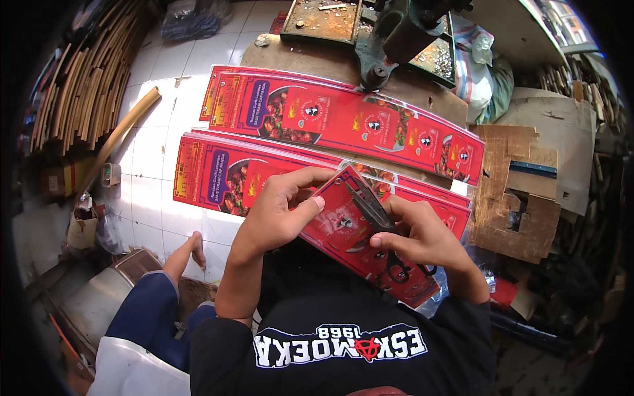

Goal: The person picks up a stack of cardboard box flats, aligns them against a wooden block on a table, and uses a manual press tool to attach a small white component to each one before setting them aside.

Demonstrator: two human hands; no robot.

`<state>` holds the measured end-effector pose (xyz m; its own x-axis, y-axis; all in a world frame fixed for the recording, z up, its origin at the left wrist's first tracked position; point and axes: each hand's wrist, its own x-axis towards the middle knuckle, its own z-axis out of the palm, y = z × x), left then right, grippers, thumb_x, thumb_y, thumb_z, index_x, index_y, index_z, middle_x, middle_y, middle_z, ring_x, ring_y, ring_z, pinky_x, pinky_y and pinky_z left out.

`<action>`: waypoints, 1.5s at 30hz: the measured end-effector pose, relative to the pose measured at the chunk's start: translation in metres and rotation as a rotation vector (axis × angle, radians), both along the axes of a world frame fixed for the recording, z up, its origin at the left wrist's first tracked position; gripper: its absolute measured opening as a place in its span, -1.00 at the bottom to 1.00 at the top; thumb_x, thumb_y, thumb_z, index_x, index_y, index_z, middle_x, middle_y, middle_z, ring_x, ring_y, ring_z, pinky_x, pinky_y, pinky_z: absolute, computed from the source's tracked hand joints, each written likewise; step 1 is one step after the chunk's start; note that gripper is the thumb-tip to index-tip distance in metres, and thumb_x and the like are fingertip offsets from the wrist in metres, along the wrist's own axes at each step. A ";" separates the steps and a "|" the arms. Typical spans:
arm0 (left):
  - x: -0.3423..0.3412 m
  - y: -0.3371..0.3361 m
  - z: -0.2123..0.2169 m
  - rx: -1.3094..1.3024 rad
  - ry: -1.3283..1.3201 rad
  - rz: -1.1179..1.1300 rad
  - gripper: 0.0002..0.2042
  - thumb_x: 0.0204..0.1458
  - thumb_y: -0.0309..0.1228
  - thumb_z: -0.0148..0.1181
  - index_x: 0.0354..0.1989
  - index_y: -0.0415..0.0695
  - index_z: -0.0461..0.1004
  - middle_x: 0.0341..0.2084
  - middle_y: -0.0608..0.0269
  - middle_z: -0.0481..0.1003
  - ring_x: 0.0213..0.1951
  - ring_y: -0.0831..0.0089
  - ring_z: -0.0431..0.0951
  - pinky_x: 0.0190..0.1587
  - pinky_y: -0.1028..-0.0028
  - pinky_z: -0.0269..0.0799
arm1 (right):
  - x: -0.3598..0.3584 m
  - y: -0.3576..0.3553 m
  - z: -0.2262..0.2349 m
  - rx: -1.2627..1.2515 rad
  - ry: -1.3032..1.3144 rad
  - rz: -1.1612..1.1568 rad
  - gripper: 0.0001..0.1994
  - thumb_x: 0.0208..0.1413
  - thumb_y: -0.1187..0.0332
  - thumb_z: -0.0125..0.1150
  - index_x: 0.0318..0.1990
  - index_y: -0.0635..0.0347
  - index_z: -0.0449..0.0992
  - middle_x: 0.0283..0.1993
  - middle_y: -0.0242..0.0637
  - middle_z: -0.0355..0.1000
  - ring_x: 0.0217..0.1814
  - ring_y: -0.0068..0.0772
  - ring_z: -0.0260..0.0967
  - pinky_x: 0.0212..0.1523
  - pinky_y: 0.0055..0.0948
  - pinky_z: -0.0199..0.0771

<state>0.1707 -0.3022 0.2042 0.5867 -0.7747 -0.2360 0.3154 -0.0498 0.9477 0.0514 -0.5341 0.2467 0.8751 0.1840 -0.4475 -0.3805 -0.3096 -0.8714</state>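
Note:
A long red printed card strip (330,228) slants across my lap, with an eyelet hole near its upper corner. My left hand (281,211) pinches that upper end, thumb on the face and fingers behind. Dark scissors (374,210) lie over the strip, blades pointing at the holed corner and handle loops toward me. My right hand (426,237) grips the scissors, thumb on top; the strip lies under this hand, and whether its fingers also hold it I cannot tell. Just beyond my hands is a stack of similar strips (198,168), with a second stack (231,105) farther off.
A dark green bench press (403,39) stands on the wooden bench (264,56), between metal trays (323,20) of small parts. Cardboard pieces (515,224) lie at the right. Another person's leg (178,261) reaches in from the left. Wooden slats (86,79) lean at far left.

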 end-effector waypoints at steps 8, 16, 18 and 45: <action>-0.004 -0.004 0.007 0.116 -0.006 0.031 -0.69 0.15 -0.53 0.10 0.06 -0.37 0.45 -0.21 0.14 0.60 -0.19 0.56 0.57 -0.10 0.53 0.46 | 0.002 0.000 0.003 0.105 0.129 -0.031 -0.78 0.13 0.34 0.30 -0.23 0.28 0.42 -0.59 -0.38 0.33 -0.60 -0.70 0.26 -0.61 -0.54 0.21; -0.008 -0.007 0.010 0.085 -0.002 0.065 -0.70 0.14 -0.53 0.12 0.04 -0.38 0.46 -0.19 0.11 0.60 -0.16 0.53 0.58 -0.06 0.52 0.46 | -0.006 -0.003 -0.014 0.124 -0.008 -0.075 -0.74 0.10 0.32 0.34 -0.23 0.29 0.43 -0.55 -0.42 0.40 -0.57 -0.76 0.28 -0.60 -0.61 0.23; -0.008 -0.007 0.010 0.076 0.015 0.070 -0.70 0.14 -0.54 0.12 0.04 -0.39 0.46 -0.19 0.10 0.59 -0.15 0.52 0.58 -0.05 0.51 0.46 | -0.007 -0.002 -0.014 0.122 -0.001 -0.101 -0.74 0.10 0.32 0.35 -0.23 0.30 0.43 -0.53 -0.43 0.41 -0.56 -0.77 0.28 -0.59 -0.62 0.23; -0.022 -0.011 0.020 -0.033 0.029 0.155 -0.78 0.13 -0.58 0.17 -0.05 -0.37 0.50 -0.25 0.11 0.61 -0.19 0.52 0.61 -0.09 0.53 0.53 | 0.001 -0.052 0.043 0.193 0.177 -0.047 -0.79 0.18 0.31 0.26 -0.27 0.29 0.44 -0.52 -0.50 0.34 -0.52 -0.77 0.20 -0.55 -0.62 0.20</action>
